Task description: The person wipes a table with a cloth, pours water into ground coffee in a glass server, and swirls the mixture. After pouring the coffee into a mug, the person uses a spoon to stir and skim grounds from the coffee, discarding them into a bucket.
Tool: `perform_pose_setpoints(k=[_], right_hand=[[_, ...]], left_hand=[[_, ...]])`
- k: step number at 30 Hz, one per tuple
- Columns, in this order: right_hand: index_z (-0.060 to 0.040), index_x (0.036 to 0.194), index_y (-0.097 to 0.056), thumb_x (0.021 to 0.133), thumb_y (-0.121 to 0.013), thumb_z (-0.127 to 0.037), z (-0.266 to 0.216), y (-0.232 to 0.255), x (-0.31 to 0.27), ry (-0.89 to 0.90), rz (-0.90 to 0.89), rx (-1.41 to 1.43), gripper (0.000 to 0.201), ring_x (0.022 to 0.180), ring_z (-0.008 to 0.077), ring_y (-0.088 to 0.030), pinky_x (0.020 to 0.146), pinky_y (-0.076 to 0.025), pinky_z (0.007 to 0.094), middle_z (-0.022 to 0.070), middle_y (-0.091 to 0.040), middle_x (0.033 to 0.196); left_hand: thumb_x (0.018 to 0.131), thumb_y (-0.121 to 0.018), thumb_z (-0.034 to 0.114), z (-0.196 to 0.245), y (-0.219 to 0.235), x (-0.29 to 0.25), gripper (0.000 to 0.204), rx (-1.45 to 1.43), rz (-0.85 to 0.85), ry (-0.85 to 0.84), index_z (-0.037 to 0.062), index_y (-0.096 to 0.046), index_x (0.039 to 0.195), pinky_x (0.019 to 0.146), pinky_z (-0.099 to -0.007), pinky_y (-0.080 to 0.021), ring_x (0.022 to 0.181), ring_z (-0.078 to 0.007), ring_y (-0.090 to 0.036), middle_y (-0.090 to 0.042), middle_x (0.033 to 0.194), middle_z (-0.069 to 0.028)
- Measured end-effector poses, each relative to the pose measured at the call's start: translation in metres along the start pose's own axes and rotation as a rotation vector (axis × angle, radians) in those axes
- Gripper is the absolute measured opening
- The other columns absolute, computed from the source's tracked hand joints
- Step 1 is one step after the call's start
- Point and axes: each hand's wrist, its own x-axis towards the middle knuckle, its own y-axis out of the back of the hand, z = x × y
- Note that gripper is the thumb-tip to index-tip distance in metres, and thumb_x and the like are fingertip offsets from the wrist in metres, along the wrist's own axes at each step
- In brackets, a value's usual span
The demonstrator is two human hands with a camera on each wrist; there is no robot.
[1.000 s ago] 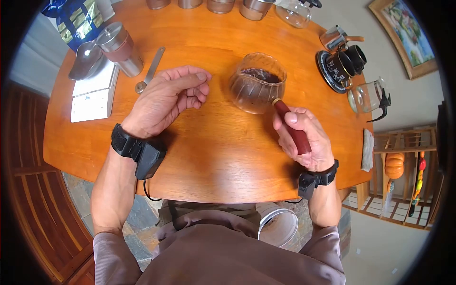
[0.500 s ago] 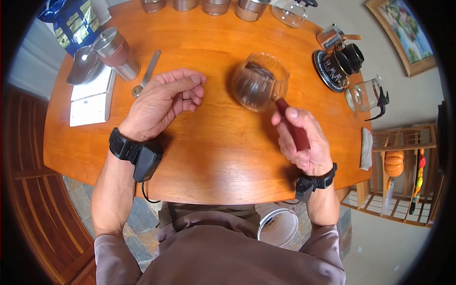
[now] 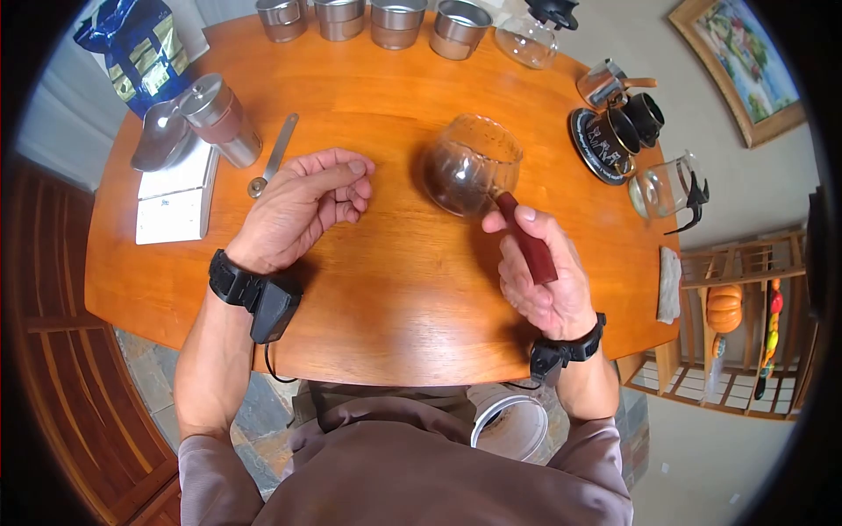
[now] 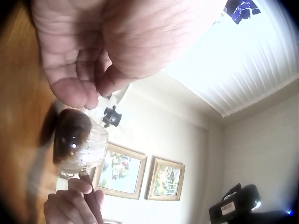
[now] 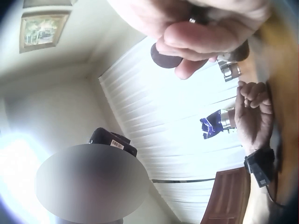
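My right hand grips the dark red wooden handle of a ribbed glass pot, which is tilted above the round wooden table. Dark liquid shows inside the glass pot in the left wrist view. My left hand rests on the table to the left of the pot with loosely curled fingers and holds nothing. In the right wrist view my right hand shows curled round the handle.
A metal scoop, a steel grinder, a white scale and a blue bag lie at the left. Several steel cups line the far edge. A glass carafe and a dark tray with cups stand at the right.
My right hand has tipped and lifted the glass pot, turning its mouth away. The left hand has hardly moved.
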Motion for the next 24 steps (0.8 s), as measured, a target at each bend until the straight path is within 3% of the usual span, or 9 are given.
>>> perform_pose_setpoints(k=[4, 9, 24], right_hand=[[0.0023, 0.102, -0.063, 0.100, -0.053, -0.031, 0.006, 0.006, -0.014, -0.039, -0.107, 0.028, 0.035, 0.029, 0.0078, -0.033, 0.029, -0.023, 0.0218, 0.0053, -0.049, 0.046], [0.0017, 0.102, -0.064, 0.100, -0.053, -0.033, -0.010, -0.011, -0.009, -0.026, 0.032, 0.011, 0.036, 0.030, 0.0079, -0.033, 0.028, -0.023, 0.0220, 0.0040, -0.048, 0.047], [-0.0010, 0.106, -0.065, 0.100, -0.056, -0.037, -0.004, -0.024, -0.018, -0.049, 0.004, -0.004, 0.037, 0.034, 0.0067, -0.035, 0.031, -0.024, 0.0209, 0.0029, -0.053, 0.053]], left_hand=[[0.099, -0.059, 0.012, 0.001, 0.002, 0.000, 0.012, -0.034, -0.001, 0.007, 0.0018, -0.065, 0.100, 0.062, -0.0207, -0.049, 0.070, -0.0104, -0.061, -0.065, 0.079, -0.0027], [0.098, -0.060, 0.012, -0.001, 0.007, 0.002, 0.014, -0.057, -0.034, 0.002, 0.0001, -0.066, 0.103, 0.065, -0.0215, -0.052, 0.072, -0.0109, -0.063, -0.067, 0.083, -0.0045], [0.098, -0.060, 0.013, -0.001, 0.003, 0.000, 0.012, -0.078, -0.006, -0.007, 0.0024, -0.065, 0.100, 0.064, -0.0213, -0.049, 0.071, -0.0104, -0.062, -0.065, 0.080, -0.0027]])
